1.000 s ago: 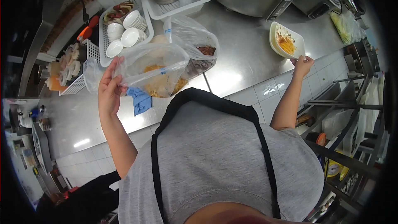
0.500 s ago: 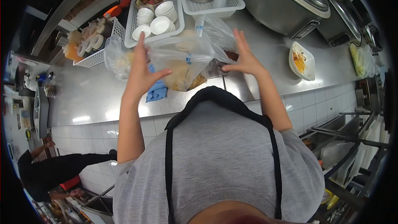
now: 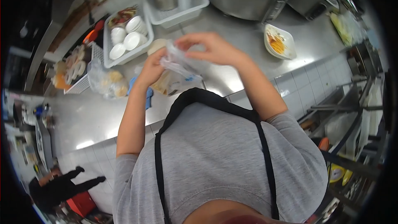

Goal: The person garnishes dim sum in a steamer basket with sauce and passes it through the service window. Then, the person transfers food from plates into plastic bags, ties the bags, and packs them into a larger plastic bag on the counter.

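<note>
The clear plastic food bag [image 3: 179, 72] is pinched at its gathered neck by left hand [image 3: 152, 67] and right hand [image 3: 209, 49]; judged soft, slippery, bottom-heavy.

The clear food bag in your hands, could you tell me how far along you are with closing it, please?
Done: the clear bag already holds food and its top is gathered. In hand: the left hand and right hand both pinch the bunched neck above the steel counter. Left: no knot shows yet. A second filled bag lies to the left, and the used dish sits to the right.
</note>
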The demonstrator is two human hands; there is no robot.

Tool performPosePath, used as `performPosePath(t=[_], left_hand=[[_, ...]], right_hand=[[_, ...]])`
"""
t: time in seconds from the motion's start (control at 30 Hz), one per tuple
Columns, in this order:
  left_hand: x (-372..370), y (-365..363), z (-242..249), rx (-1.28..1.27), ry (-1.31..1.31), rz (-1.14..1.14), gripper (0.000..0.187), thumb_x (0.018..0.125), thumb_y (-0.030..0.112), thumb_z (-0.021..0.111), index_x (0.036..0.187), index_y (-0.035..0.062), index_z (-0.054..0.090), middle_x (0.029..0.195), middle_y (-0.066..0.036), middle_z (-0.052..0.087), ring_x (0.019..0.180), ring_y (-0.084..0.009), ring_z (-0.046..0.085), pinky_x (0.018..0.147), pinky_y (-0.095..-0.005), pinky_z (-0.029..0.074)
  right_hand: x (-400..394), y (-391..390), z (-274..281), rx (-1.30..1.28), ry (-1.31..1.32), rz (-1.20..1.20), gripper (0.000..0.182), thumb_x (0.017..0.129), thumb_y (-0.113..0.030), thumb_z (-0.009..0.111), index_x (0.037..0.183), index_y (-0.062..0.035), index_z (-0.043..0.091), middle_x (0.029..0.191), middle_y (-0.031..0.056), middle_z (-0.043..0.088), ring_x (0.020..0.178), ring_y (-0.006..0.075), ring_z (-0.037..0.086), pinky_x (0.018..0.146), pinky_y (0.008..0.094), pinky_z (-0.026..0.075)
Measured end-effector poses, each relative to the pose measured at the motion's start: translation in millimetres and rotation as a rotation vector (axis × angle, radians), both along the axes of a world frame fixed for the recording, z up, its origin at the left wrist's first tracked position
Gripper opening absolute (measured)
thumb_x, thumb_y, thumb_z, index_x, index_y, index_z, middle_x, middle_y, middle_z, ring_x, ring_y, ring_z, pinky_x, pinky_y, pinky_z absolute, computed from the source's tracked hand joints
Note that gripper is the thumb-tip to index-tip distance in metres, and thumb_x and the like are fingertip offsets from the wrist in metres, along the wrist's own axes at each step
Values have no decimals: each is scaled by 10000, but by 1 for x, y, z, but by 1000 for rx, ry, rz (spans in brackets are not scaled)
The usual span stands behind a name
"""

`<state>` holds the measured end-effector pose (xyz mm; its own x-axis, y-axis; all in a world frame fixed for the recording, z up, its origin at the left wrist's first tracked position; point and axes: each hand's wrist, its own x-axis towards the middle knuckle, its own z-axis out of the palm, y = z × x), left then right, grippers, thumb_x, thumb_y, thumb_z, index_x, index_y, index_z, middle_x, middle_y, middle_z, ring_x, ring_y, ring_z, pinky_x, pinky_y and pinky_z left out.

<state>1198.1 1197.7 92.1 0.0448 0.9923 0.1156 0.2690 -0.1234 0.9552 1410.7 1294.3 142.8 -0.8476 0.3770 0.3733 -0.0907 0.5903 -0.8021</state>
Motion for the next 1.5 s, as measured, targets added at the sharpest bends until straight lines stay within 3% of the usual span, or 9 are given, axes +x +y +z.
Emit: performPosePath(t=[0.13, 0.17, 0.23, 0.27, 0.33, 0.43, 0.57, 0.87, 1.5], left_hand=[[-18, 0, 1, 32, -399, 263, 181, 787, 55, 561, 965, 38, 530, 939, -50, 562, 854, -140, 547, 781, -251, 430], [-21, 1, 3, 98, -567, 359, 194, 804, 44, 543, 996, 45, 519, 923, -45, 562, 841, -135, 546, 770, -246, 435], [-19, 0, 29, 193, -566, 362, 208, 813, 43, 533, 1020, 44, 507, 932, -50, 561, 845, -139, 547, 767, -245, 437], [-20, -2, 45, 289, -557, 362, 222, 823, 43, 522, 1043, 44, 495, 941, -55, 559, 848, -144, 549, 764, -245, 440], [-20, -7, 72, 347, -624, 433, 219, 827, 46, 519, 1045, 34, 497, 947, -62, 557, 869, -145, 543, 788, -258, 430], [-27, -14, 108, 476, -520, 407, 214, 830, 63, 525, 1030, -7, 496, 963, -78, 561, 907, -144, 528, 842, -272, 402], [-34, -34, 146, 585, -439, 527, 225, 831, 53, 518, 1039, -29, 498, 997, -90, 565, 928, -146, 526, 848, -256, 398], [-133, -189, 170, 716, -432, 791, 198, 851, 30, 474, 1030, -40, 521, 1054, -91, 557, 1002, -155, 514, 895, -255, 387], [-225, -617, 124, 702, -124, 1622, 195, 799, 67, 584, 976, 15, 519, 896, -41, 570, 843, -113, 540, 779, -248, 413]], right_hand=[[138, 48, -6, 27, 85, -1030, 330, 761, -177, 627, 1062, -66, 549, 1041, 75, 547, 925, 167, 526, 786, 304, 440], [203, 99, -62, 369, 72, -1298, 327, 759, -183, 633, 1049, -57, 551, 1039, 108, 544, 918, 195, 533, 783, 310, 444], [288, 115, -106, 213, -320, -1542, 559, 704, -397, 656, 1085, -12, 517, 1027, 186, 542, 917, 268, 545, 782, 355, 435], [321, 127, -133, 148, -492, -1508, 685, 679, -514, 626, 1129, -18, 482, 955, 186, 558, 835, 255, 569, 698, 358, 459], [313, 107, -116, -637, -577, -1306, 684, 699, -553, 581, 1138, -51, 428, 842, 127, 564, 636, 178, 561, 509, 309, 434], [308, 104, -127, -978, -296, -1073, 449, 821, -397, 474, 1118, -62, 445, 923, 118, 579, 708, 189, 595, 583, 282, 460], [303, 112, -145, -950, -97, -1020, 381, 814, -219, 432, 1118, 11, 428, 943, 123, 588, 793, 232, 610, 632, 276, 491], [253, 65, -93, -750, -269, -896, 405, 809, -203, 448, 1145, 21, 426, 997, 123, 545, 855, 219, 578, 682, 324, 516], [-271, -198, -52, -746, -404, 72, 371, 811, -202, 464, 1115, 10, 464, 941, 110, 601, 763, 173, 617, 603, 309, 523]])
